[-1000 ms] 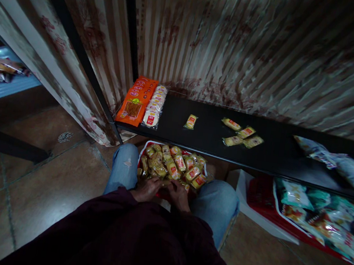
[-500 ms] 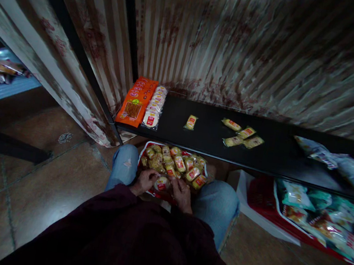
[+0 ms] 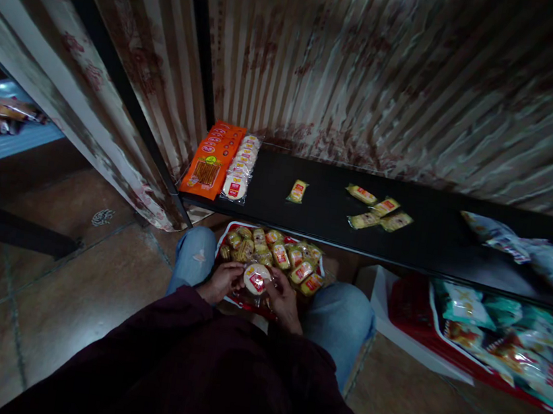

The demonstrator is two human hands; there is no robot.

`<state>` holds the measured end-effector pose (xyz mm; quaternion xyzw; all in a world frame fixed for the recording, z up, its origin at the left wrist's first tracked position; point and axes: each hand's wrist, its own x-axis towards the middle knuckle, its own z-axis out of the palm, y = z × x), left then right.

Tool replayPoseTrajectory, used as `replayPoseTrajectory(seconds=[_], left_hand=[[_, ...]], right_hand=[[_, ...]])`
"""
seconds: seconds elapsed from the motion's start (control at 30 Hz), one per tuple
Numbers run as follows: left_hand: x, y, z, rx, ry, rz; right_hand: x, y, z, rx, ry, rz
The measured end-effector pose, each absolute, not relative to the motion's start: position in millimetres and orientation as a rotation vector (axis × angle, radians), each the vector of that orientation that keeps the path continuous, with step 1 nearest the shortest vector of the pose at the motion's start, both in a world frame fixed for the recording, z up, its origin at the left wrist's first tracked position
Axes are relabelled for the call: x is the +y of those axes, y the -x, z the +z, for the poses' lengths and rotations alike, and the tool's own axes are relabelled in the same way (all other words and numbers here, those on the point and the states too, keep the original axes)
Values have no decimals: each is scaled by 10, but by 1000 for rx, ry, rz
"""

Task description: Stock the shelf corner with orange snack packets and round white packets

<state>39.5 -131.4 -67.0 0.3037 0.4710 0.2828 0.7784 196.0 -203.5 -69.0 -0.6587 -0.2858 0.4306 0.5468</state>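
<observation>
Between my two hands is a round white cracker in a clear wrapper with a red label [image 3: 256,278]. My left hand [image 3: 224,280] pinches the wrapper at its left edge. On the other side my right hand [image 3: 285,298] grips the right edge, thumb near the label. Both hands are over a red basket with a white rim [image 3: 222,237], which stands between my knees. Several small yellow wrapped cakes [image 3: 281,256] fill the basket. A row of similar round white wrapped crackers [image 3: 241,168] lies on the black shelf, beside an orange snack packet [image 3: 213,160].
The black shelf [image 3: 430,234] runs across in front of me. On it lie a single yellow cake [image 3: 297,191], a small group of cakes [image 3: 382,211] and silvery bags [image 3: 530,254]. A second basket with green packets [image 3: 467,307] stands at right. A black post [image 3: 197,34] rises at left.
The white cracker has been raised and tipped up so its face and red label show more fully. My hands have shifted slightly with it. The shelf items have stayed put.
</observation>
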Motion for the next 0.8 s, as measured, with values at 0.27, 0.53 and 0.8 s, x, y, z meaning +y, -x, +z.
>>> replayPoseTrajectory(seconds=[0.27, 0.53, 0.8], left_hand=[[-1331, -422, -492, 906, -535, 604], [-1281, -573, -422, 901, -572, 707], [-1229, -635, -401, 925, -731, 679]], right_hand=[[-1994, -2050, -716, -431, 1520, 1075], [-1980, -2028, -714, -398, 1500, 1055], [-1980, -2004, -597, -368, 1463, 1041]])
